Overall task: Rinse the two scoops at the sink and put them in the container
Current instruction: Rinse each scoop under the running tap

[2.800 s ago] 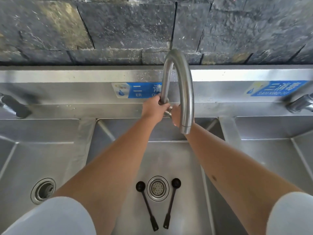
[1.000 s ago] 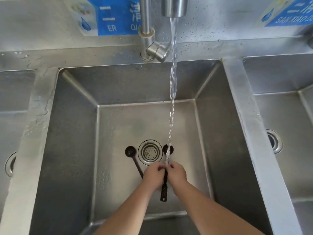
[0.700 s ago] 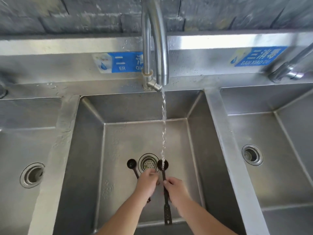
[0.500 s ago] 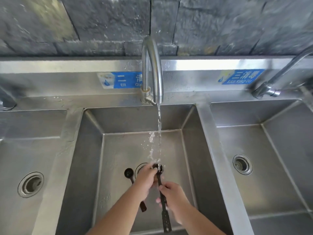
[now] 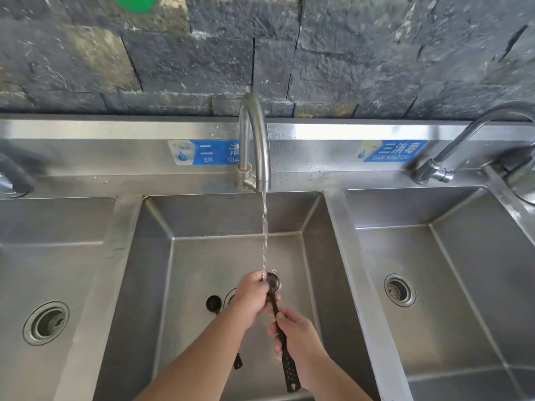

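Observation:
A black long-handled scoop (image 5: 286, 363) is held up over the middle sink basin (image 5: 202, 256), its bowl under the water stream from the steel faucet (image 5: 256, 146). My right hand (image 5: 298, 334) grips the handle at mid-length. My left hand (image 5: 252, 296) wraps around the neck of the scoop right at the bowl. The second black scoop (image 5: 213, 303) lies on the basin floor to the left of the drain; my left forearm hides most of its handle. No container is in view.
Two more steel basins flank the middle one, each with a drain, the left drain (image 5: 46, 322) and the right drain (image 5: 400, 290). A second faucet (image 5: 451, 151) stands at the back right. A dark stone wall rises behind the sink.
The tap was turned on, then both hands dropped to the basin and picked up the right-hand scoop. It has risen from the floor into the stream; the view tilted upward.

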A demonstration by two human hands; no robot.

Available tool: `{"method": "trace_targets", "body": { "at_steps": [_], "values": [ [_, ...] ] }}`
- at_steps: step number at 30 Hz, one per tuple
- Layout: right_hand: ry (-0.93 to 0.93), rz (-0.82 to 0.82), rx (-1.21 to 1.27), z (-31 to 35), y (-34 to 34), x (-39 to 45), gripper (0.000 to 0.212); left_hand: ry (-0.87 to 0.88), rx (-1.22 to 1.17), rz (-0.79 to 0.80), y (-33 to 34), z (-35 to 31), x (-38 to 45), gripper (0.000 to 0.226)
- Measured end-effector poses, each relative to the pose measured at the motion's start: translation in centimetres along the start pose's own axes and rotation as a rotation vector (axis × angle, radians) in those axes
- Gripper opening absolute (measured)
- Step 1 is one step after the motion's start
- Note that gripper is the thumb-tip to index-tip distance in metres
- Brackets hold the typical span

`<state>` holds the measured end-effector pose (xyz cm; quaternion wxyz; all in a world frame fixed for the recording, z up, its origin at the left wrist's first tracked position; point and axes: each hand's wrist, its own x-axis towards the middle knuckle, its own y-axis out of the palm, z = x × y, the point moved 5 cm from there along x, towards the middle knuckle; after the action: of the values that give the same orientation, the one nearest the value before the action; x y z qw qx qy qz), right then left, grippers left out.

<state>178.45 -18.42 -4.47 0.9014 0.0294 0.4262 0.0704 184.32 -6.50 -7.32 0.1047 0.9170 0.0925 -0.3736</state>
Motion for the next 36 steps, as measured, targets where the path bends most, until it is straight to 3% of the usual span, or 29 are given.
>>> {"method": "trace_targets", "body": {
  "at_steps": [3,7,11,18,21,23,27,29,36],
  "values": [
    [0.009,0.016,-0.007,-0.1,0.2,0.7,0.024,0.001,-0.241,0.067,0.0,-0.9,-0.1,0.038],
    [-0.017,0.042,0.015,1.1,0.9,2.3,0.023,0.077,-0.299,0.104,-0.5,-2.6,0.3,0.056],
    [-0.058,0.108,0.009,3.1,2.1,3.4,0.024,0.158,-0.216,0.147,-1.7,-4.0,0.4,0.057],
    [-0.102,0.225,0.077,6.3,4.1,4.3,0.019,0.278,0.032,0.067,-3.9,-8.2,-0.4,0.063],
    [-0.137,0.258,0.128,8.5,4.5,4.4,0.025,0.357,0.230,-0.032,-4.1,-10.0,-0.6,0.034],
    [-0.180,0.286,0.180,10.2,5.0,4.3,0.036,0.387,0.351,-0.072,-4.1,-10.4,-1.0,0.027],
    [-0.259,0.349,0.203,13.3,6.3,4.1,0.027,0.278,-0.010,0.066,-2.8,-9.4,-2.1,0.018],
    [-0.274,0.380,0.184,14.1,6.8,3.9,0.016,0.241,-0.138,0.091,-2.4,-9.0,-2.4,0.025],
    [-0.316,0.381,0.190,15.4,7.9,3.4,0.016,0.335,-0.226,0.090,-2.8,-11.2,-2.0,0.026]
  ]
}}
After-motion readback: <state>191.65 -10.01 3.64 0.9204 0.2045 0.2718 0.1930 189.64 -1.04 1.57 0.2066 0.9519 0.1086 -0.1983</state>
